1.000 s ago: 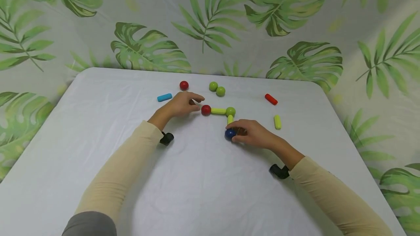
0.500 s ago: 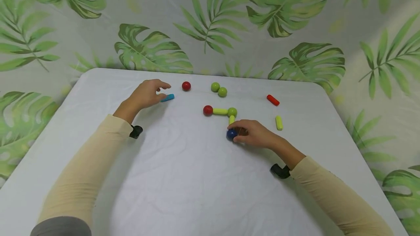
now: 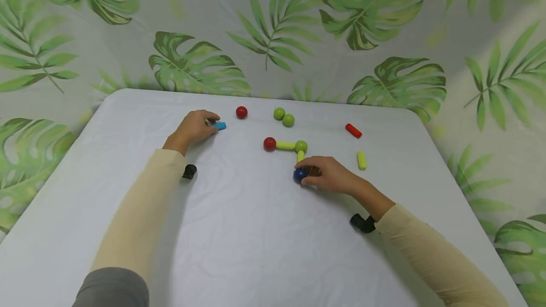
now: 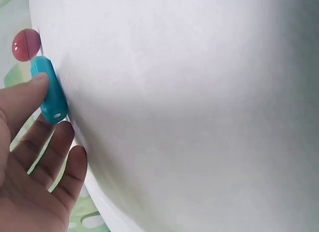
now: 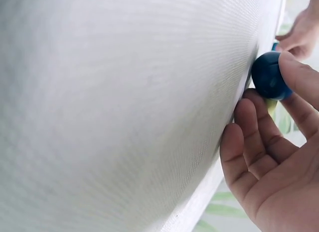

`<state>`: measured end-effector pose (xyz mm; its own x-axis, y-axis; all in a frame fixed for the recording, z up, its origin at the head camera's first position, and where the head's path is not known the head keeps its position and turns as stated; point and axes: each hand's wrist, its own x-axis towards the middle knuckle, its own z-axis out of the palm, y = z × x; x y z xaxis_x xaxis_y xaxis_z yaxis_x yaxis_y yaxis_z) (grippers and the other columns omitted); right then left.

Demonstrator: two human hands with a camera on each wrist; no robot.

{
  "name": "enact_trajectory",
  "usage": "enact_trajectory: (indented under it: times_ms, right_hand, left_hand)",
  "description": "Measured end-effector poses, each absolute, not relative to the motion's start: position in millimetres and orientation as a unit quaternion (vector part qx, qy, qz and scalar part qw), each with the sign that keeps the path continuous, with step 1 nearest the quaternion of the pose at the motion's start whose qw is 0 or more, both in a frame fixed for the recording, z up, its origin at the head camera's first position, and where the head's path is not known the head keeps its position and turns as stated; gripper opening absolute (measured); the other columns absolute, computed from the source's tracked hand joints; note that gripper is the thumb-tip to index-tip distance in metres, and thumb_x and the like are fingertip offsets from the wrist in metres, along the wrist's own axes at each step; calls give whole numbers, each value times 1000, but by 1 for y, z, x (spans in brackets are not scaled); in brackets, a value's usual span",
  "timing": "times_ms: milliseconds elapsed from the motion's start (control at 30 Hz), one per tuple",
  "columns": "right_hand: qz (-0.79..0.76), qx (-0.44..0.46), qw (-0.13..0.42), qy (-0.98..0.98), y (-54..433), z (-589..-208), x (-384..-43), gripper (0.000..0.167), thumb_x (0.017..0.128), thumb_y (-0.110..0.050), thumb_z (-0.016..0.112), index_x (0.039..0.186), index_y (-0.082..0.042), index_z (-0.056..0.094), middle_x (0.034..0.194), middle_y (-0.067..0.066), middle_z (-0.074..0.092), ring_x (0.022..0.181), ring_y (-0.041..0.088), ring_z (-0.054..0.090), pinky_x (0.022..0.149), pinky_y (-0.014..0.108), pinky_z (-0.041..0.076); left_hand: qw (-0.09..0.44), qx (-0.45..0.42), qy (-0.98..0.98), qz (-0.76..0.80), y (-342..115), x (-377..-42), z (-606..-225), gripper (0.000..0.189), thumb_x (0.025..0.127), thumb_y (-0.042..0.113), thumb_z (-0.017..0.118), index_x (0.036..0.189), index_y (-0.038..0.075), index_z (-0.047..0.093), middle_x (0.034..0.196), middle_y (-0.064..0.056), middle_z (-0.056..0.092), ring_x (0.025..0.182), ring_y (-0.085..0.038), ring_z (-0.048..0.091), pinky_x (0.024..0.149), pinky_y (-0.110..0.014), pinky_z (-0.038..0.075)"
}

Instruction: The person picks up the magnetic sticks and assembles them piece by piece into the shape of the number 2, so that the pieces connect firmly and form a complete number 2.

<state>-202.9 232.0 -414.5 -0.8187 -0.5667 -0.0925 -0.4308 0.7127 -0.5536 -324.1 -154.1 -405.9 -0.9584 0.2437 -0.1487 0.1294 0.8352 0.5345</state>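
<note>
My left hand (image 3: 195, 127) is at the far left of the table, thumb and fingers pinching a light blue rod (image 4: 50, 90) that lies on the cloth. In the left wrist view the thumb presses on the rod's side; the index finger is largely hidden behind it. With my right hand (image 3: 328, 173) I hold a dark blue ball (image 5: 269, 76) between thumb and fingers. That ball ends an L-shaped chain: a yellow-green rod (image 3: 300, 156) runs up to a green ball (image 3: 301, 146), then another yellow-green rod (image 3: 285, 146) leads left to a red ball (image 3: 269, 144).
A loose red ball (image 3: 241, 112) sits just right of the light blue rod. Two green balls (image 3: 279, 113) stand together at the back. To the right lie a red rod (image 3: 353, 130) and a yellow-green rod (image 3: 361, 160) on the white table (image 3: 256, 231).
My left hand has left the chain's red ball, moved left and taken hold of the light blue rod. The right hand has stayed on the dark blue ball.
</note>
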Motion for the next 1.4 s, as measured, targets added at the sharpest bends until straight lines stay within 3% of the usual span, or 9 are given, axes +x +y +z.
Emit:
enact_trajectory:
  times_ms: [133,367,867,1100,1400]
  right_hand:
    - [-266,-270,132,916,232,-413,-204,42,88,-21,75,128,-13,65,108,5,68,92,15,59,81,29,52]
    - [-272,-267,132,915,232,-412,-203,42,88,-21,75,127,-13,65,109,5,69,93,15,61,82,29,53]
    - [-274,-259,136,916,232,-411,-203,42,88,-21,76,128,-13,65,108,5,68,92,16,59,80,27,52]
    - [-278,-262,138,914,233,-412,-204,43,88,-21,75,128,-13,65,110,5,68,94,16,60,83,30,53]
    - [-280,-260,147,912,233,-409,-204,43,88,-20,76,128,-13,65,112,6,69,96,17,62,86,32,54]
  left_hand:
    - [106,93,953,269,-152,-325,-406,40,95,16,57,134,6,61,134,-21,59,118,-36,55,108,-52,42]
    - [118,76,956,258,-155,-326,-411,40,96,17,59,135,6,60,140,-22,53,132,-39,46,115,-53,36]
    - [118,63,951,280,-156,-326,-412,39,96,17,59,134,6,62,142,-20,52,135,-38,45,116,-52,35]
    - [69,89,947,302,-153,-322,-410,38,94,15,63,131,5,64,130,-20,61,112,-34,54,101,-47,46]
    - [10,206,928,311,-142,-284,-392,28,90,9,71,117,3,72,105,-16,69,92,-28,61,81,-36,49]
